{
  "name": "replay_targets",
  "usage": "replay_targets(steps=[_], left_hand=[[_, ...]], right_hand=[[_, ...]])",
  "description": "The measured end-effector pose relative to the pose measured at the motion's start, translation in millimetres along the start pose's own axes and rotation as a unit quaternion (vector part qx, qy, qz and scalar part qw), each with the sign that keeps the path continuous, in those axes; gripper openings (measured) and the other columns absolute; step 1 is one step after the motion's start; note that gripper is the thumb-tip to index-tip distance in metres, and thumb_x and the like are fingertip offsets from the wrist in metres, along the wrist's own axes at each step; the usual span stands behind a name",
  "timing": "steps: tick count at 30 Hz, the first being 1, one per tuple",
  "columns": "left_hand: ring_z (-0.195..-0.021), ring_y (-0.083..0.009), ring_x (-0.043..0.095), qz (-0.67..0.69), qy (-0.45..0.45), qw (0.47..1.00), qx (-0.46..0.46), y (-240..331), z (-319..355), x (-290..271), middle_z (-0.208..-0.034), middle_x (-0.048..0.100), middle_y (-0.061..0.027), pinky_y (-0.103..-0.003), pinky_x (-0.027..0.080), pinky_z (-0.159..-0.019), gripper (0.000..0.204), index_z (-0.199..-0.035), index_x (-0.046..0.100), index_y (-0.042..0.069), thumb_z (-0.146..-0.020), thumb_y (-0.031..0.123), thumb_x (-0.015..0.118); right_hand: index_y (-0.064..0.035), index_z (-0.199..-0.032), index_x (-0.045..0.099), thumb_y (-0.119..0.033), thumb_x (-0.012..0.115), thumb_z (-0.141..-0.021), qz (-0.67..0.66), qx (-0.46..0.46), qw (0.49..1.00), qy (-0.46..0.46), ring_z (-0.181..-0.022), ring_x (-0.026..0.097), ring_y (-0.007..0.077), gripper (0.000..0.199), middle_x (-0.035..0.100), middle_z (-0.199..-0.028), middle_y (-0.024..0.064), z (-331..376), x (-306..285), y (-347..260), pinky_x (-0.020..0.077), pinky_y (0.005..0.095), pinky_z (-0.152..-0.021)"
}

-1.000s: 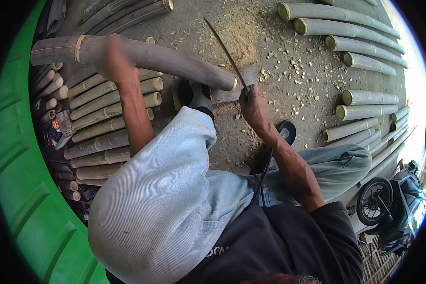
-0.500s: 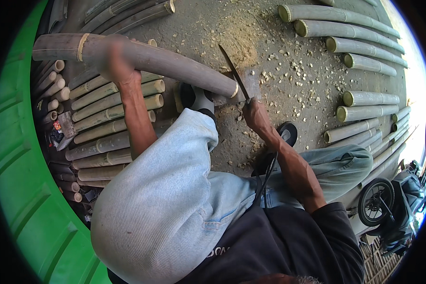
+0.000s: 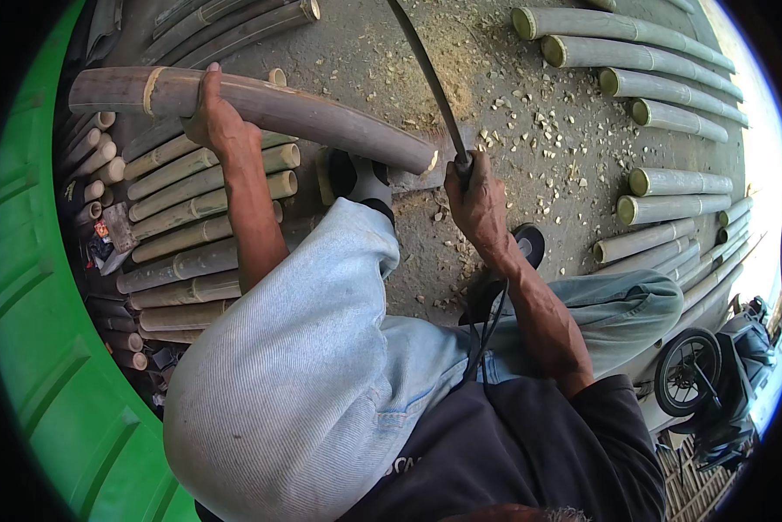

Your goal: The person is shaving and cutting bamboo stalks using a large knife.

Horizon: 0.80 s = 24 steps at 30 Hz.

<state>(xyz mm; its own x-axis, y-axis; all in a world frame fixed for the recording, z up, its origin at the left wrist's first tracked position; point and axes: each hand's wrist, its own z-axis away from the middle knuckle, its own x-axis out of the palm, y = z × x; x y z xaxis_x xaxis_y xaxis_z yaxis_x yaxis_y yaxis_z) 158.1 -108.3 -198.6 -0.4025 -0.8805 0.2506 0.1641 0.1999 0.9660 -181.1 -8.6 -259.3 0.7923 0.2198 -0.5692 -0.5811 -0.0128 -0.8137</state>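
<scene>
My left hand (image 3: 220, 117) is closed around a thick brown bamboo pole (image 3: 321, 117) just right of its pale node ring. The pole slants down to the right, its pale cut end low beside a wooden block (image 3: 417, 180) on the ground. In my right hand (image 3: 478, 198) is the dark handle of a machete (image 3: 432, 74). Its long blade points up and away, past the pole's cut end and apart from it. My left hand's fingertips are partly hidden behind the pole.
Cut bamboo poles (image 3: 208, 204) are stacked at the left, with more poles (image 3: 626, 35) laid out at the right. Pale chips (image 3: 574, 165) and sawdust litter the ground. A green ribbed panel (image 3: 52, 374) borders the left; a motorbike (image 3: 713, 374) stands at lower right.
The machete has been raised, its blade now pointing more steeply up and away. My right hand has turned and shifted slightly right. The bamboo pole has rolled a little in my left hand.
</scene>
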Motion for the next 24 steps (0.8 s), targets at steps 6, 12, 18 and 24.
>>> replay_targets(steps=[6,12,18,24], left_hand=[[-0.102,-0.0290,0.065,0.017,-0.010,1.000,0.020,8.3,-4.9,-2.2,-0.117,0.061,-0.0193,-0.045,0.057,-0.089,0.054,-0.125,0.053,-0.011,-0.081,0.004,0.080],[-0.101,-0.0294,0.065,0.012,-0.018,1.000,0.014,-0.3,-4.8,-5.8,-0.115,0.061,-0.0184,-0.044,0.057,-0.089,0.056,-0.126,0.052,-0.010,-0.080,0.005,0.080],[-0.098,-0.0299,0.066,0.047,-0.059,0.997,-0.017,-5.4,1.1,-1.1,-0.108,0.063,-0.0172,-0.046,0.058,-0.089,0.056,-0.124,0.052,-0.009,-0.079,0.008,0.081],[-0.096,-0.0304,0.065,0.088,-0.165,0.979,-0.082,-11.8,-13.1,-25.3,-0.103,0.060,-0.0161,-0.047,0.056,-0.089,0.049,-0.121,0.054,-0.002,-0.085,0.026,0.074]], right_hand=[[0.0033,-0.102,0.049,-0.016,0.062,-0.096,0.113,0.041,0.989,-0.083,-0.064,0.067,0.0456,0.025,0.066,-0.071,0.0262,14.0,34.6,76.3,0.0498,0.0535,-0.056],[0.0032,-0.095,0.048,-0.013,0.063,-0.096,0.043,0.000,0.999,-0.009,-0.059,0.065,0.0432,0.022,0.061,-0.065,0.0242,-0.4,2.2,0.8,0.0459,0.0494,-0.051],[0.0050,-0.100,0.050,-0.016,0.061,-0.095,0.112,0.037,0.990,-0.077,-0.063,0.066,0.0470,0.024,0.063,-0.068,0.0271,10.8,28.6,86.0,0.0499,0.0530,-0.056],[0.0039,-0.097,0.049,-0.015,0.062,-0.096,0.055,0.017,0.996,-0.070,-0.061,0.066,0.0457,0.023,0.063,-0.067,0.0270,-7.7,10.0,26.8,0.0498,0.0515,-0.054]])
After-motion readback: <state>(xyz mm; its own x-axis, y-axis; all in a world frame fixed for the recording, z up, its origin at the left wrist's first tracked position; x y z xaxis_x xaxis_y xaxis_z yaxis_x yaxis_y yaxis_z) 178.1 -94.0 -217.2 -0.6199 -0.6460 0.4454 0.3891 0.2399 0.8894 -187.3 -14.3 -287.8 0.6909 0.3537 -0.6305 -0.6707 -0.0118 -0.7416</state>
